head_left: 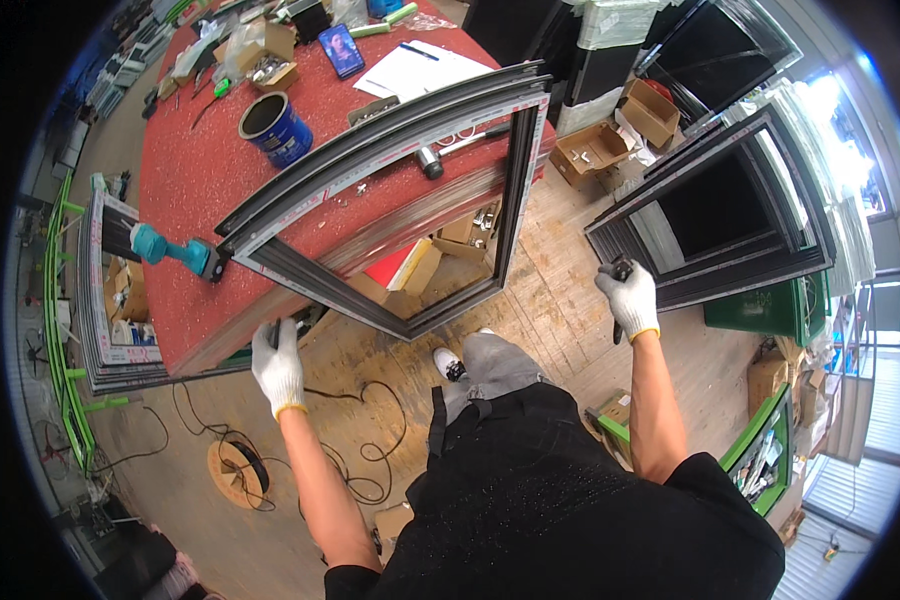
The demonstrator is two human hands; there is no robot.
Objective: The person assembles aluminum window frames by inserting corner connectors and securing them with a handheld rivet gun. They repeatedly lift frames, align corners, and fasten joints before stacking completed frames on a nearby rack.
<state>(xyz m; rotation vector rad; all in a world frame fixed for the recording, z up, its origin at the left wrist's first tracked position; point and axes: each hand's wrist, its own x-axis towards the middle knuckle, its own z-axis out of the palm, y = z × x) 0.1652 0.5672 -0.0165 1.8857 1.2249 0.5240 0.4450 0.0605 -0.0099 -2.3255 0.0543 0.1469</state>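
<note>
My left hand (278,368), in a white knit glove, is beside the near edge of the red table. Its fingers are bent around something dark that I cannot make out. My right hand (630,300), gloved the same, is closed around a dark, slim tool; its end (617,333) sticks out below the fist, and its kind is unclear. Between the hands, a dark window frame (410,325) stands tilted against the red table (185,200). Neither hand appears to touch it. Nearest to my right hand are more dark frames (710,285), leaning at the right.
On the table are a teal cordless drill (175,252), a blue can (277,130), a hammer (430,162), a phone (342,52) and papers (425,70). Cable (380,430) and a spool (238,474) lie on the floor. Cardboard boxes (590,152) and a green bin (760,312) stand right.
</note>
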